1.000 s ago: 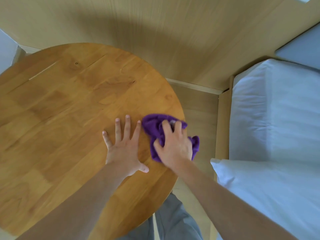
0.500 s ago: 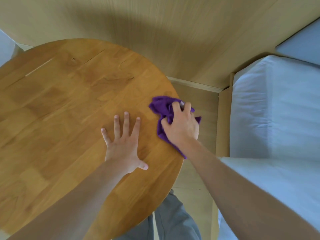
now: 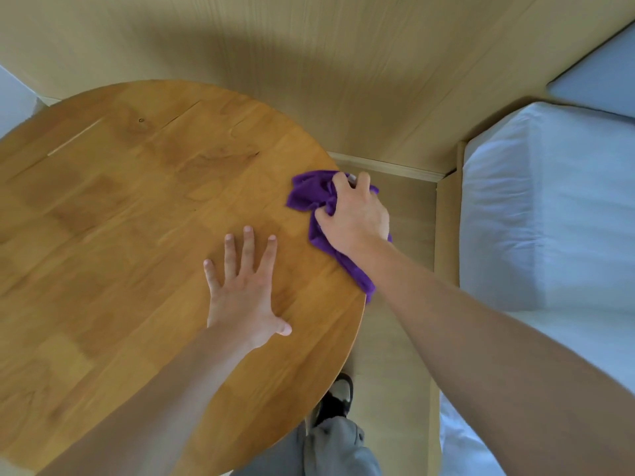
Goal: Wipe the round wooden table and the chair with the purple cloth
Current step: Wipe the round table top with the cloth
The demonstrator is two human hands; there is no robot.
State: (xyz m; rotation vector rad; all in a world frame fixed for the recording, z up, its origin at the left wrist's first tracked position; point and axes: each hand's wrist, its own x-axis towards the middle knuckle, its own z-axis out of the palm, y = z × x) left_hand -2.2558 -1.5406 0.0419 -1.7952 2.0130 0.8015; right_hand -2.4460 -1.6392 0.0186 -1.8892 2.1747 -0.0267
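At the round table's right rim, the crumpled purple cloth (image 3: 305, 195) lies soft and bunched on smooth, glossy wood planks (image 3: 137, 218). Curled fingers of the right hand (image 3: 354, 218) clench it. Flat and splayed beside it, the left hand (image 3: 244, 290) presses the tabletop.

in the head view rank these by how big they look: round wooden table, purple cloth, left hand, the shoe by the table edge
1. round wooden table, by far the largest.
2. left hand, flat on the tabletop.
3. purple cloth, partly covered by the right hand, so its order against the left hand is unsure.
4. shoe, smallest, farther from the camera and partly hidden.
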